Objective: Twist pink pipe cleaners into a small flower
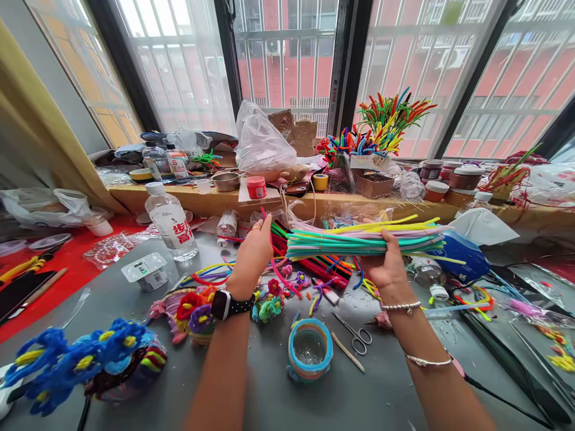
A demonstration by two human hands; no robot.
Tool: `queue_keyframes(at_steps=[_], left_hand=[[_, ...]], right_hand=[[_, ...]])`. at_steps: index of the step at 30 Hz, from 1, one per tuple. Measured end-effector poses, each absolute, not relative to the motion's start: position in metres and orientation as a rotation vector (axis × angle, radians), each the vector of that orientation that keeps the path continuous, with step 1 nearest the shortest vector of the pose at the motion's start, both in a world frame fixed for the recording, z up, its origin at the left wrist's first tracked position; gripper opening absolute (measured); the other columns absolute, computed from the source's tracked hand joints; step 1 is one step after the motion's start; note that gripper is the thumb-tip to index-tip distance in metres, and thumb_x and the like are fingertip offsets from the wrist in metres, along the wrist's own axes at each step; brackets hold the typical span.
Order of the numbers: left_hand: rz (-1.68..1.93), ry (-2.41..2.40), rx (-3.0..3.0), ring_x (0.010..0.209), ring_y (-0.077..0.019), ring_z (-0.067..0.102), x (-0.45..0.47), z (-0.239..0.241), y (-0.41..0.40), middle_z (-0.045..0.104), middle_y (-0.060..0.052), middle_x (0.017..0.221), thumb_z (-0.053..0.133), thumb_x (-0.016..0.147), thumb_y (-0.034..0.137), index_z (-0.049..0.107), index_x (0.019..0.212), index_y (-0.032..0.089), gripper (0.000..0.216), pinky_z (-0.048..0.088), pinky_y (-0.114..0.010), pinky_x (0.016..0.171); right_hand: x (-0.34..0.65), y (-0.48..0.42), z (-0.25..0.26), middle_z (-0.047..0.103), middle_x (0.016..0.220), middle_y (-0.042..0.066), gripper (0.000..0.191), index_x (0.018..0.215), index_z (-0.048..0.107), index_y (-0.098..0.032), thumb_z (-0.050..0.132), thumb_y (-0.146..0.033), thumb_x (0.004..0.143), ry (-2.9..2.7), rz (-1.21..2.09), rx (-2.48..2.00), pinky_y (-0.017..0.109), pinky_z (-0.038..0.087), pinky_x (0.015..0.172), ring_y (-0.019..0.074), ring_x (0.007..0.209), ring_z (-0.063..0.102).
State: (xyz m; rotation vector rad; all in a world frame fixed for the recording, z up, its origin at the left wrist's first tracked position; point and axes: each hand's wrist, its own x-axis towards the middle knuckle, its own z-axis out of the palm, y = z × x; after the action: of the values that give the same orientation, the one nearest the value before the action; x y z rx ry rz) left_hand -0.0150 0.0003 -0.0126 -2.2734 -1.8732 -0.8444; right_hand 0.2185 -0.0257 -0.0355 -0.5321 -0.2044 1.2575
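Note:
My right hand (386, 263) is closed around a thick bundle of pipe cleaners (332, 242) in teal, lilac and yellow, held level above the table. My left hand (251, 254) is closed, with a pink pipe cleaner (284, 278) running through its fingers; its tip shows above them. Beneath the bundle lie more pipe cleaners (321, 270) in red, black and other colours. A small round jar wrapped in blue pipe cleaner (309, 350) stands in front, with scissors (354, 333) beside it. Fuzzy flowers (197, 311) sit near my left wrist.
A blue flower piece (81, 365) lies at the front left. Behind it are a plastic cup (146, 272) and a clear bottle (171, 224). Jars, a plastic bag (263, 140) and upright pipe cleaners (386, 129) crowd the windowsill. A black cable (503, 398) crosses the right side.

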Motion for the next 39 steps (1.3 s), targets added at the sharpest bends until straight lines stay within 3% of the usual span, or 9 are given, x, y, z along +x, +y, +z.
queue_keyframes(at_steps=[5,9,13,25,30,34,36,39], left_hand=[[-1.223,-1.479,-2.485,0.105,-0.0212,0.055,-0.002,0.005,-0.01,0.06,-0.013,0.113,0.04,0.086,0.022,0.054,0.117,0.013,0.035,0.042,-0.035,0.093],[-1.17,-1.344,-2.629,0.1,-0.0208,0.056,0.007,0.006,-0.015,0.062,-0.01,0.108,0.05,0.081,0.018,0.06,0.107,0.015,0.028,0.044,-0.035,0.091],[-1.091,-1.346,-2.655,0.093,-0.0195,0.059,0.005,0.004,-0.015,0.065,-0.007,0.099,0.051,0.076,0.009,0.064,0.097,0.018,0.027,0.046,-0.033,0.085],[-1.035,-1.5,-2.423,0.076,-0.0188,0.062,0.002,0.009,-0.02,0.069,-0.004,0.083,0.051,0.081,0.023,0.067,0.08,0.021,0.016,0.044,-0.028,0.068],[-1.312,-1.61,-2.46,0.075,-0.0181,0.062,-0.001,0.009,-0.016,0.068,-0.006,0.085,0.054,0.079,0.026,0.063,0.09,0.018,0.016,0.046,-0.03,0.072],[-1.608,-1.884,-2.663,0.071,-0.0175,0.063,0.0,0.008,-0.014,0.066,-0.009,0.089,0.046,0.08,0.05,0.059,0.095,0.015,0.041,0.049,-0.03,0.065],[-1.705,-2.055,-2.909,0.069,-0.0161,0.063,0.005,0.008,-0.016,0.066,-0.009,0.087,0.04,0.079,0.059,0.058,0.096,0.014,0.051,0.05,-0.027,0.06],[-1.814,-2.053,-3.203,0.066,-0.0127,0.062,0.013,0.01,-0.022,0.066,-0.005,0.082,0.054,0.073,0.055,0.057,0.103,0.017,0.049,0.049,-0.022,0.056]], right_hand=[[0.224,-0.028,-0.039,0.064,0.064,-0.006,0.014,0.071,0.057,-0.022,0.053,-0.016,0.059,-0.268,1.273,-0.533,0.027,0.053,0.059,0.0144,0.065,0.061],[0.222,-0.032,-0.037,0.06,0.058,-0.007,0.014,0.063,0.053,-0.021,0.05,-0.012,0.054,-0.299,1.283,-0.516,0.026,0.052,0.062,0.0132,0.063,0.059],[0.223,-0.033,-0.033,0.064,0.065,-0.006,0.02,0.069,0.056,-0.022,0.048,-0.013,0.054,-0.326,1.269,-0.484,0.027,0.051,0.065,0.0136,0.066,0.06],[0.231,-0.033,-0.034,0.068,0.073,-0.002,0.03,0.081,0.061,-0.021,0.047,-0.015,0.055,-0.358,1.267,-0.468,0.031,0.053,0.066,0.0181,0.075,0.063],[0.234,-0.031,-0.037,0.068,0.071,-0.002,0.019,0.074,0.059,-0.022,0.05,-0.018,0.059,-0.318,1.279,-0.484,0.035,0.054,0.07,0.0194,0.077,0.064],[0.236,-0.031,-0.038,0.066,0.067,-0.001,0.009,0.068,0.056,-0.022,0.049,-0.023,0.063,-0.228,1.291,-0.509,0.034,0.054,0.067,0.0187,0.075,0.064],[0.237,-0.031,-0.039,0.067,0.068,0.0,0.01,0.068,0.056,-0.022,0.048,-0.023,0.063,-0.225,1.288,-0.495,0.033,0.054,0.067,0.0183,0.075,0.063],[0.239,-0.032,-0.039,0.069,0.076,0.0,0.019,0.074,0.059,-0.022,0.045,-0.023,0.061,-0.318,1.293,-0.416,0.037,0.053,0.071,0.0199,0.08,0.063]])
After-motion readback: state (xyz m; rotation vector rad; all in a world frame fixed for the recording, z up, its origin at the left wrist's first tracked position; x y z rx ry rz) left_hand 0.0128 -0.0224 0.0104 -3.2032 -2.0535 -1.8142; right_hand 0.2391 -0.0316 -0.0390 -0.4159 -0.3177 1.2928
